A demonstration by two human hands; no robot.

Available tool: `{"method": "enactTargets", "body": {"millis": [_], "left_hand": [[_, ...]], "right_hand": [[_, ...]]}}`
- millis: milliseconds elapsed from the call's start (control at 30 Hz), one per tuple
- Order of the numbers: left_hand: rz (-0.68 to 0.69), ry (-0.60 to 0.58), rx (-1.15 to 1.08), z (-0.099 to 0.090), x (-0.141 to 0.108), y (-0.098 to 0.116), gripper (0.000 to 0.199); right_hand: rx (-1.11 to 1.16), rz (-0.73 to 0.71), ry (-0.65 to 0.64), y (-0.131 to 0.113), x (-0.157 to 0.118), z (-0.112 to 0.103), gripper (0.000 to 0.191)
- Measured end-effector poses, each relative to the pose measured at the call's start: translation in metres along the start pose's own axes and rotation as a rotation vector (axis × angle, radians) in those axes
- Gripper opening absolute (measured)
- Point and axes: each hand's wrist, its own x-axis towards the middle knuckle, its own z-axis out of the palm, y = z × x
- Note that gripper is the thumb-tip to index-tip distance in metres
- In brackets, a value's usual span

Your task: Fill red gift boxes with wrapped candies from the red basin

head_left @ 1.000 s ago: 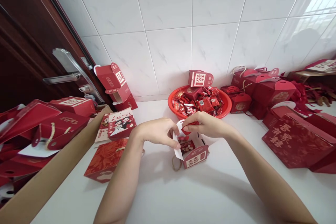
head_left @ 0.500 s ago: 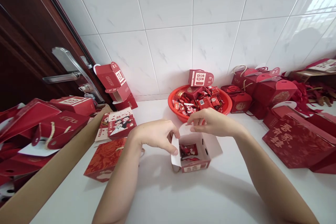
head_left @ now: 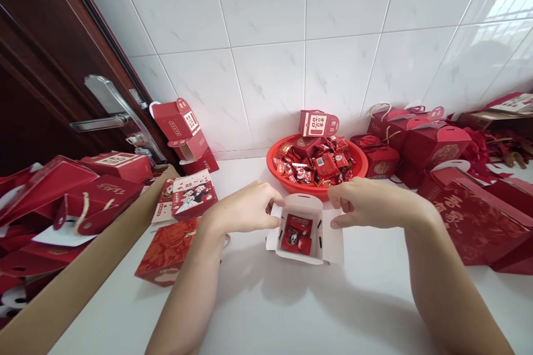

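An open box with a white inside [head_left: 298,258] stands on the white table, its flaps spread and a rounded flap raised at the back. Red packets [head_left: 296,234] lie inside it. My left hand [head_left: 254,208] is at the box's left flap, with thumb and fingers closed on its edge. My right hand [head_left: 366,202] is by the right flap, thumb and fingers apart, holding nothing. Just behind the box is a red basin [head_left: 272,169] full of red-wrapped sweets [head_left: 322,166], with a small red box [head_left: 318,123] on top.
On the left are a cardboard carton [head_left: 75,272] of red boxes, a floral red box [head_left: 166,249] and a box with a cartoon couple [head_left: 194,194]. Red gift boxes [head_left: 441,144] crowd the right side. Behind is a tiled wall [head_left: 266,83].
The box has turned and tilted so its inside faces me more, with its back flap upright. My right hand has moved right, off the back flap. My left hand has barely moved.
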Motion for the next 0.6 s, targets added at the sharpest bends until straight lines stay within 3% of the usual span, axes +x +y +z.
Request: {"method": "enactTargets", "body": {"millis": [133,300,500,600], "left_hand": [[-0.036,-0.016,-0.009,0.003,0.001,0.000,0.020],[-0.023,-0.094,-0.036,0.004,0.004,-0.001,0.025],[0.031,-0.154,-0.089,0.004,0.012,-0.006,0.030],[0.072,-0.144,-0.137,0.005,0.014,-0.009,0.033]], "right_hand": [[0.057,-0.128,0.023,-0.003,0.003,0.003,0.020],[0.063,-0.073,0.009,0.006,0.009,-0.002,0.015],[0.315,-0.105,0.329,0.045,0.049,0.003,0.014],[0.303,-0.055,0.428,0.055,0.082,0.013,0.012]]}}
